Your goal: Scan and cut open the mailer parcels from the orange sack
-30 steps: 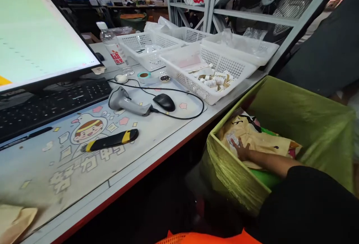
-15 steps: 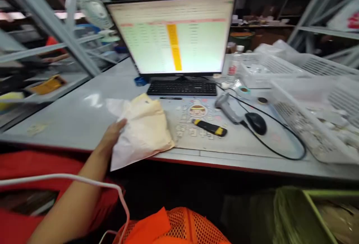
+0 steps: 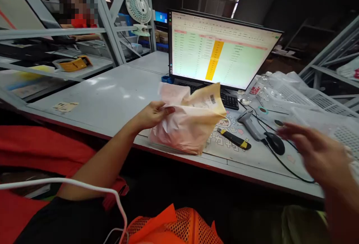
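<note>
My left hand (image 3: 157,115) grips the upper left edge of a translucent plastic bag (image 3: 182,126), thumb on its near face. Together with the bag is a yellowish paper packet (image 3: 209,105) bearing a barcode; whether it lies inside or behind the plastic I cannot tell. Both are held up over the table's front edge. On the right, my right hand (image 3: 319,150) is blurred by motion, holds nothing that I can see, and has its fingers stretched toward the table. Closest to it are a black mouse (image 3: 275,144) and a grey barcode scanner (image 3: 250,125).
A black and yellow utility knife (image 3: 234,139) lies on the printed desk mat. Behind stand a monitor (image 3: 193,53) and a keyboard (image 3: 231,101). White plastic baskets (image 3: 325,104) and a clear bottle (image 3: 259,87) are at right. Beyond the metal frame, a clip fan (image 3: 138,8) and another person at left.
The bag and packet have been lifted and turned, so a barcode now shows. My right hand has come into view at right. The camera has swung left and tilted.
</note>
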A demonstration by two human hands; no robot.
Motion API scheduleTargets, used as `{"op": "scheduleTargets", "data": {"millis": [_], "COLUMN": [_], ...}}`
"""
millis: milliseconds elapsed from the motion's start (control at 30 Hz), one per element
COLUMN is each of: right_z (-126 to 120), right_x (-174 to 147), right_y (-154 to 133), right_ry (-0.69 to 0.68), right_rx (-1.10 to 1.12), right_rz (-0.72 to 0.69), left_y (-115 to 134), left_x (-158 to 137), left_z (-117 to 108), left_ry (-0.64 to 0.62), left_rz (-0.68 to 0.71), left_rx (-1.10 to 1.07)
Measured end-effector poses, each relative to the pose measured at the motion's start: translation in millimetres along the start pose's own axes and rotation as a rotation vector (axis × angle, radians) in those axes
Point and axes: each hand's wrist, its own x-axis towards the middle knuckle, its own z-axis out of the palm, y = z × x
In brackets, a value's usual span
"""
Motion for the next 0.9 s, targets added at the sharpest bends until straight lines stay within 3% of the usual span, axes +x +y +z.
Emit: {"op": "scheduleTargets", "data": {"millis": [100,167,200,300,367,433,500,567,600,667,733,800,900], "right_z": [50.5,85.2,99.9,135.3,158.6,183.1,202.3,208.3,205.3,189.5,168.8,153.2,149.8], "right_x": [40.3,65.6,75.2,90.8,91.8,87.0,79.8,74.8,74.4,78.0,85.5,92.5,95.6], "right_y": [-59.4,-85.5,-92.1,-88.0,-74.5,-60.1,-45.5,-27.0,-15.0,14.7,47.9,76.8,100.8], "right_ry": [-0.277,-0.326,-0.283,-0.056,-0.009,-0.1,-0.25,-0.358,-0.359,-0.256,-0.134,-0.131,-0.294], "right_rx": [0.414,0.562,0.61,0.719,0.792,0.802,0.719,0.618,0.538,0.275,-0.094,-0.377,-0.562], "right_rz": [-0.124,-0.158,-0.145,0.015,0.171,0.308,0.393,0.438,0.431,0.372,0.309,0.324,0.411], "left_y": [20.9,25.5,24.1,5.9,-15.6,-39.9,-61.0,-72.0,-72.0,-60.5,-38.0,-13.8,5.7], "left_x": [1.0,-1.5,-3.8,-12.6,-17.0,-18.5,-17.7,-15.7,-14.3,-9.4,0.2,14.3,34.6], "left_z": [1.1,-1.9,-4.9,-16.0,-20.8,-21.9,-20.6,-18.7,-17.1,-10.1,6.4,34.5,89.1], "left_ry": [-0.139,-0.174,-0.154,0.045,0.156,0.112,-0.029,-0.079,-0.039,0.091,0.081,-0.125,-0.442], "left_rz": [0.126,0.124,0.095,-0.082,-0.248,-0.406,-0.508,-0.54,-0.512,-0.331,-0.062,0.138,0.166], "left_rx": [-0.02,-0.042,-0.057,-0.179,-0.308,-0.407,-0.402,-0.185,0.003,0.387,0.569,0.553,0.628]}}
